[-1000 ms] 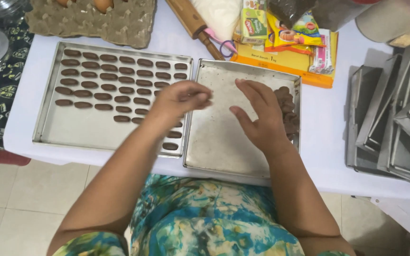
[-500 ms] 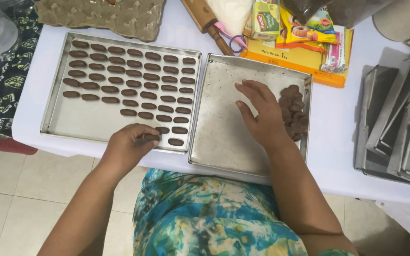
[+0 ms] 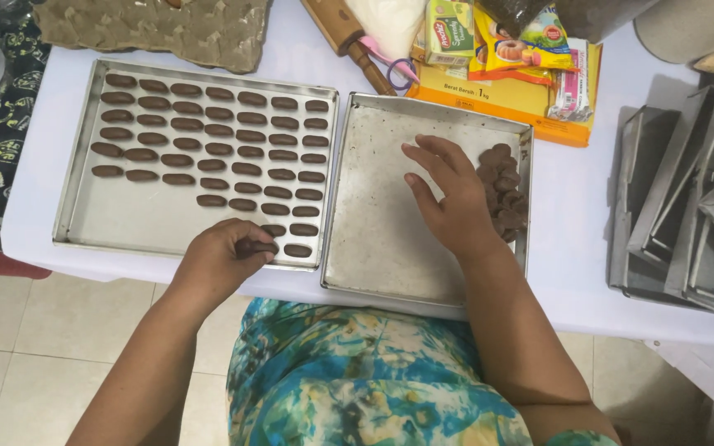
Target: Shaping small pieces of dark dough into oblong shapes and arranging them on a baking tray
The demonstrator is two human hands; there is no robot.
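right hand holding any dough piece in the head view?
No, the right hand lies open and flat on the right tray, beside the heap of brown dough pieces, with nothing in its fingers.

A garment printed in swirls of teal, blue, green and yellow is worn. Both forearms are left bare, and no rings or watch can be seen.

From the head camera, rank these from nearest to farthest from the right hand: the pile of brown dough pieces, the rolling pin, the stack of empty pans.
1. Dough pile: just right of the right hand.
2. Rolling pin: top, up-left.
3. Pan stack: far right.
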